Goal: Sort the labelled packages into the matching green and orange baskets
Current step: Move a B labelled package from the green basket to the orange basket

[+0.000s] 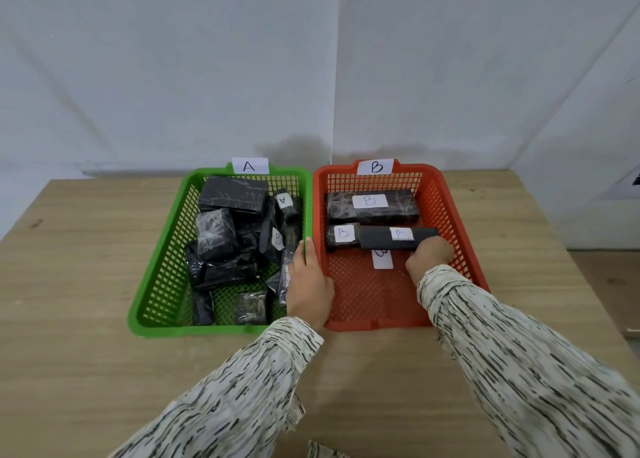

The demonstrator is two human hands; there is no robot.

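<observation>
The green basket (156, 277), labelled A, holds several black wrapped packages; one (286, 204) shows an A label and another (275, 239) a B label. The orange basket (460, 236), labelled B, contains a large B package (372, 205), a smaller B package (341, 235) and a long dark B package (388, 238). My right hand (429, 253) grips the right end of that long package low inside the orange basket. A loose white label (382, 259) lies on the basket floor under it. My left hand (306, 281) rests on the green basket's right rim, fingers extended.
Both baskets stand side by side on a wooden table (86, 250) against a white wall. Bare tabletop lies to the left, right and front of the baskets.
</observation>
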